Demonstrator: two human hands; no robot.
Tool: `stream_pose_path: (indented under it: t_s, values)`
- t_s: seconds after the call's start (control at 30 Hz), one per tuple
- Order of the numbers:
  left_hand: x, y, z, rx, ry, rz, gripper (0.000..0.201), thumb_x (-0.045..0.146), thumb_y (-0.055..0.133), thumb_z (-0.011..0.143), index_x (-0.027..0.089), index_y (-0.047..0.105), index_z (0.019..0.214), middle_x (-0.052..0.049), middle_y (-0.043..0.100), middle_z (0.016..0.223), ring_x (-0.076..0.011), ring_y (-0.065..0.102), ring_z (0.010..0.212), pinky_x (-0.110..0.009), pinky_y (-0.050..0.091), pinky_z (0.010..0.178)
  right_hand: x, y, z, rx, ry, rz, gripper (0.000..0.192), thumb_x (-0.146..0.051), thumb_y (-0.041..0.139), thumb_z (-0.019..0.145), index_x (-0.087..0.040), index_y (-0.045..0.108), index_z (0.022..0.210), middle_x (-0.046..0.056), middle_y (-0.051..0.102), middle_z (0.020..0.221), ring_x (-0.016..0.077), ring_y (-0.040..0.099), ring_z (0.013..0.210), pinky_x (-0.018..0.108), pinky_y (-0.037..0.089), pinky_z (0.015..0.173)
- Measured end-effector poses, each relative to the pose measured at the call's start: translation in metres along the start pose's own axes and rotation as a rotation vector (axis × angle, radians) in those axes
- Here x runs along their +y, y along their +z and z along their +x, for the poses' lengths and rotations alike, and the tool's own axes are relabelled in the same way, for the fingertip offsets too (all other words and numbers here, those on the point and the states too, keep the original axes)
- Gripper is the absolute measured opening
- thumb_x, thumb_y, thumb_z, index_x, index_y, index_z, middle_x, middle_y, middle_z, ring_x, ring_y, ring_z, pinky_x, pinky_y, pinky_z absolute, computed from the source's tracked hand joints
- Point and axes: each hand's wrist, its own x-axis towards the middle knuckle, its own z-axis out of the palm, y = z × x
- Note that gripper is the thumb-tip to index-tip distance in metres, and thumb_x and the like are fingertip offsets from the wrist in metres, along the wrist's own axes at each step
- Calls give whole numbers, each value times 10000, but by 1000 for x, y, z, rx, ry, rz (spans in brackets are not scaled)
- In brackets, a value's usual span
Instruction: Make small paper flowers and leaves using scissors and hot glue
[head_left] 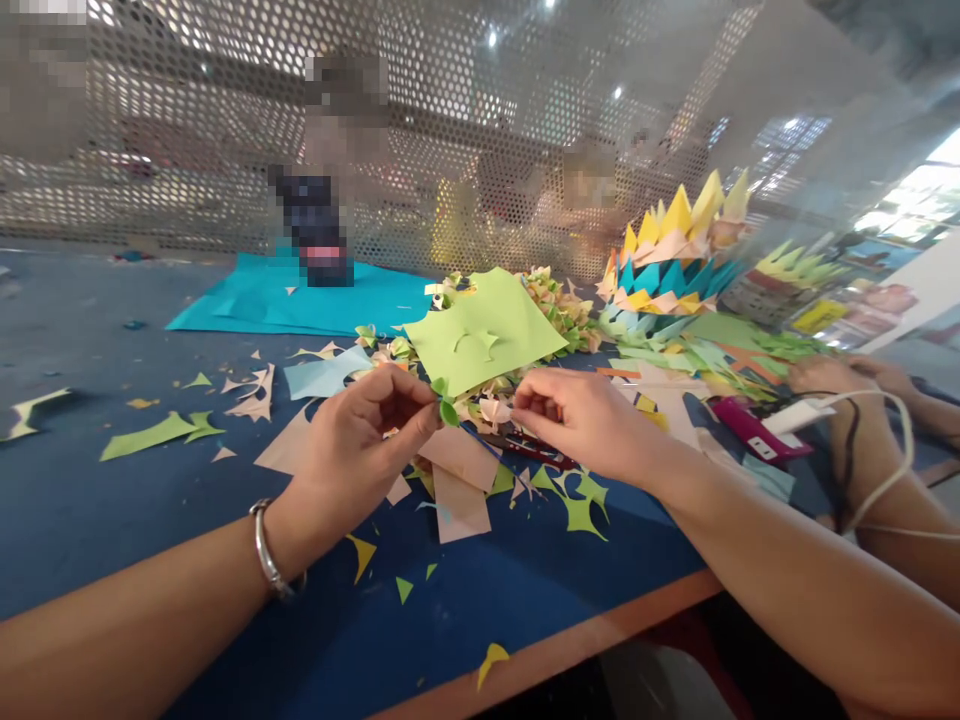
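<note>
My left hand point(360, 435), with a silver bangle at the wrist, pinches a small green paper leaf point(448, 402) between thumb and fingertips. Opposite it, my right hand point(574, 415) is closed in a pinch, with a small pale pink folded paper piece point(493, 411) at its fingertips. Behind both hands, a light green paper sheet point(487, 335) with cut-outs rests on a heap of small folded paper pieces point(559, 305). Pale pink paper strips point(459, 500) lie below the hands. Part of a dark red tool point(536, 450) shows beside my right hand, its kind unclear.
Green scraps point(150, 435) litter the blue table point(315, 640). Blue paper sheets point(300, 300) lie at the back, before a perforated metal screen point(450, 130). A layered paper-point structure point(667, 265) stands at the back right. Another person's hand point(825, 380) is near a magenta device point(757, 430) with a white cable.
</note>
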Motion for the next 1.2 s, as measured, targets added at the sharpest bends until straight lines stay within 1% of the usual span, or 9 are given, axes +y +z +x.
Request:
stream_pose_path:
  t_s: [0.13, 0.27, 0.53, 0.73, 0.83, 0.93, 1.0, 1.1, 1.2]
  values:
    - [-1, -2, 1, 20, 0, 30, 111, 294, 664, 807, 198, 617, 835, -19, 657, 732, -163, 626, 649, -299, 504, 591, -9, 9, 9, -89, -18, 14, 79, -195, 620, 912, -173, 647, 841, 15, 657, 774, 135, 587, 673, 274, 404, 620]
    - [1, -2, 2, 35, -21, 26, 126, 306, 669, 791, 197, 614, 818, -10, 643, 707, -158, 615, 635, -289, 497, 580, -4, 15, 9, -113, -34, 1, 82, -201, 624, 916, -168, 653, 847, 14, 643, 761, 141, 583, 681, 271, 395, 613]
    - [1, 0, 2, 19, -28, 102, 104, 295, 662, 798, 208, 620, 836, -12, 645, 728, -159, 610, 634, -288, 492, 576, 12, 13, -5, -114, -89, -82, 100, -208, 594, 927, -173, 642, 847, 21, 627, 774, 155, 583, 698, 277, 394, 621]
    - [1, 0, 3, -5, -11, 160, 83, 294, 658, 800, 219, 624, 807, -17, 666, 721, -162, 623, 628, -278, 496, 570, 7, 18, -9, -66, -229, 9, 99, -202, 574, 953, -165, 640, 889, 26, 610, 803, 140, 562, 675, 265, 421, 617]
    - [2, 1, 3, 13, -17, 166, 83, 292, 659, 790, 218, 630, 814, -12, 660, 701, -162, 612, 619, -276, 491, 560, 2, 22, -9, -71, -310, 54, 114, -183, 549, 973, -161, 647, 918, 50, 629, 855, 161, 595, 750, 273, 448, 649]
    - [2, 3, 3, 29, -27, 156, 94, 296, 659, 781, 217, 629, 823, -9, 658, 702, -159, 602, 611, -274, 481, 546, -1, 28, -7, -109, -369, 57, 140, -152, 530, 982, -142, 670, 990, 84, 656, 924, 201, 632, 866, 311, 491, 736]
    - [2, 3, 4, 37, -28, 162, 105, 302, 660, 778, 216, 630, 830, -12, 660, 714, -161, 604, 617, -276, 478, 546, -1, 31, -7, -125, -399, 55, 159, -149, 527, 986, -123, 676, 1035, 109, 664, 973, 220, 644, 910, 337, 510, 780]
    - [1, 4, 3, 51, -10, 174, 117, 312, 666, 777, 213, 634, 830, -17, 664, 737, -166, 616, 641, -282, 483, 563, -3, 35, -5, -139, -417, 53, 162, -171, 527, 997, -129, 675, 1048, 118, 662, 1005, 225, 650, 929, 347, 524, 796]
    - [2, 4, 2, 52, 5, 182, 108, 311, 660, 783, 214, 631, 820, -16, 658, 737, -171, 619, 654, -286, 486, 571, -4, 37, -4, -149, -402, 61, 165, -192, 521, 1005, -143, 672, 1051, 112, 655, 1001, 225, 647, 934, 349, 526, 803]
